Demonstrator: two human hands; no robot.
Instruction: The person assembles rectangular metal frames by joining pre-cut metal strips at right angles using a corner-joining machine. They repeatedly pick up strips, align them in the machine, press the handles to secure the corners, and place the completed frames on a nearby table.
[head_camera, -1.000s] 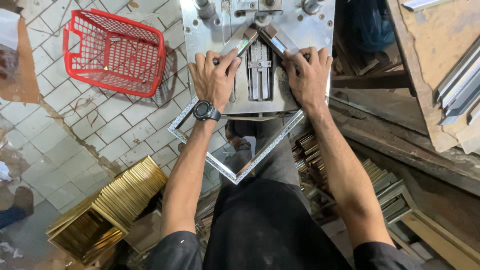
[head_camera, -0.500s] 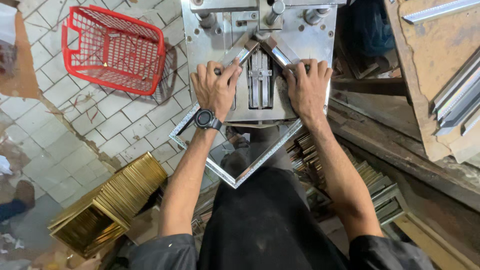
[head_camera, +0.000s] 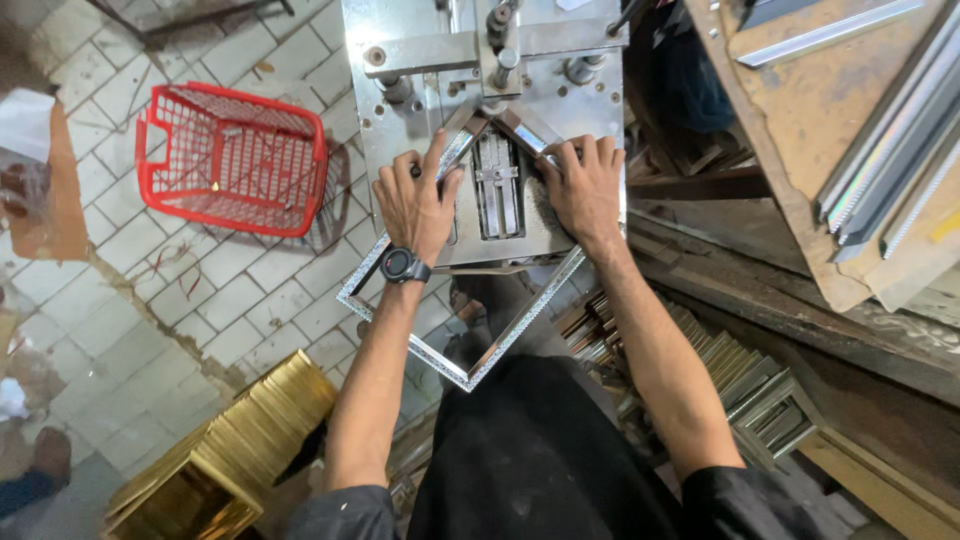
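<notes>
A square silver picture frame (head_camera: 500, 340) lies diamond-wise on the metal joining machine (head_camera: 400, 130), its top corner pushed into the machine's V-shaped stop. My left hand (head_camera: 415, 200), with a black wristwatch, presses flat on the frame's upper left side. My right hand (head_camera: 585, 185) presses on the upper right side. The frame's lower corner hangs out over my lap.
A red plastic basket (head_camera: 235, 160) sits on the tiled floor at left. A stack of gold frames (head_camera: 220, 460) stands at lower left. Silver frames (head_camera: 760, 400) are piled at right under a wooden bench holding silver moulding strips (head_camera: 880, 160).
Both hands stay pressed on the frame at the machine's stop. The view has shifted slightly, so the hands and the frame sit a little lower in the picture.
</notes>
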